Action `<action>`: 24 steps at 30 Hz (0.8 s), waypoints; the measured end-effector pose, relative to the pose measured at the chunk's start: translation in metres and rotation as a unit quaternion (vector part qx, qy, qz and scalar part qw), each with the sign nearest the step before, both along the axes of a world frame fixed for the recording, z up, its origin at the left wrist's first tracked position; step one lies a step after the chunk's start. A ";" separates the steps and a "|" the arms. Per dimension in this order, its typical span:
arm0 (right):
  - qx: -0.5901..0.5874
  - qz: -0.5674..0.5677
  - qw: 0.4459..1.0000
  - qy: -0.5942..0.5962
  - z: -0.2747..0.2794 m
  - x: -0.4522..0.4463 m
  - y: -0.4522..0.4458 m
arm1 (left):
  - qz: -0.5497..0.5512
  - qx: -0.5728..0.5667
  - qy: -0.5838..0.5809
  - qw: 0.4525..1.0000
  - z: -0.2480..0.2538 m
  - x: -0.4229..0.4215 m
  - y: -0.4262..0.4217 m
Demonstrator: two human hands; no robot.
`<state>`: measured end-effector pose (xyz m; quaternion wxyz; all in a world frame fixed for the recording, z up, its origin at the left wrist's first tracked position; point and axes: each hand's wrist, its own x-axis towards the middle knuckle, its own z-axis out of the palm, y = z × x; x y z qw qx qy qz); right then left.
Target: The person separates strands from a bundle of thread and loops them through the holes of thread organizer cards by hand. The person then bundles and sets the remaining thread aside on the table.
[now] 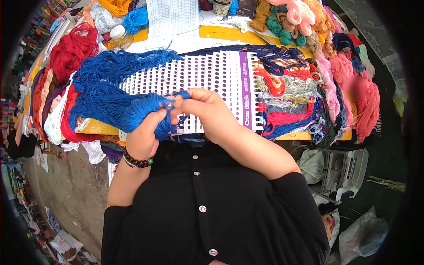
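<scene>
A thick hank of blue embroidery thread (110, 99) spreads across the left part of the table. My left hand (148, 132) is closed around its gathered end, and a beaded bracelet circles that wrist. Close against it, my right hand (201, 108) pinches a few strands of the same blue thread, fingers bent. The fingertips of both hands nearly meet, and the exact grip between them is partly hidden. Beneath and behind the hands lies a stack of white punched thread cards (212, 73), with a purple strip reading "Cross Stitch" (246, 88) at its right edge.
Multicoloured threads (287, 92) hang from the cards' right side. Red yarn (73, 51) is heaped at left, pink skeins (357, 97) at right. Farther back are a printed chart (172, 22), a glass jar (120, 37), scissors (263, 37) and a cup (221, 6).
</scene>
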<state>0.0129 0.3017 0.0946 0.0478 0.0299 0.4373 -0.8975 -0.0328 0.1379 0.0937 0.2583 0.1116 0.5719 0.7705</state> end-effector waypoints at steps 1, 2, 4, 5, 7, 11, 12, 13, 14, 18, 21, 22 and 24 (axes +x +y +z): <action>-0.025 -0.008 1.000 -0.001 -0.002 -0.001 0.001 | 0.035 0.019 -0.003 0.999 -0.002 -0.001 0.000; -0.061 -0.049 0.996 -0.039 -0.003 -0.004 0.001 | 0.071 0.038 -0.005 0.997 -0.002 -0.001 0.000; -0.179 -0.055 0.979 -0.078 0.005 -0.007 0.006 | 0.069 0.055 -0.023 0.996 0.005 -0.003 -0.001; -0.216 -0.041 0.972 -0.088 0.001 -0.008 0.007 | 0.045 0.062 -0.013 0.997 0.006 -0.003 -0.002; -0.069 -0.018 0.997 -0.038 -0.002 -0.010 0.006 | -0.001 0.051 0.031 0.998 0.005 -0.002 -0.003; 0.053 0.016 0.998 -0.042 0.005 -0.005 -0.004 | 0.013 0.002 0.059 0.998 0.001 0.003 0.005; 0.054 0.016 0.998 -0.042 0.002 -0.006 -0.005 | 0.009 -0.003 0.064 0.998 0.003 0.005 0.006; 0.063 0.013 0.997 -0.035 0.000 -0.006 -0.006 | 0.005 -0.008 0.069 0.998 0.007 0.006 0.007; 0.073 0.010 0.997 -0.027 -0.001 -0.007 -0.007 | 0.006 -0.008 0.069 0.998 0.010 0.006 0.006; 0.009 0.015 0.999 -0.045 0.008 -0.003 -0.006 | -0.027 0.011 0.003 1.000 0.012 0.004 0.003; -0.010 0.014 0.999 -0.039 0.009 -0.002 -0.006 | -0.025 0.018 -0.016 0.999 0.011 0.003 0.001; -0.007 0.007 0.999 -0.038 0.010 -0.002 -0.006 | -0.023 0.018 -0.016 0.999 0.012 0.002 0.001; -0.004 -0.001 0.999 -0.037 0.014 -0.001 -0.006 | -0.024 0.012 -0.021 0.999 0.012 0.001 -0.002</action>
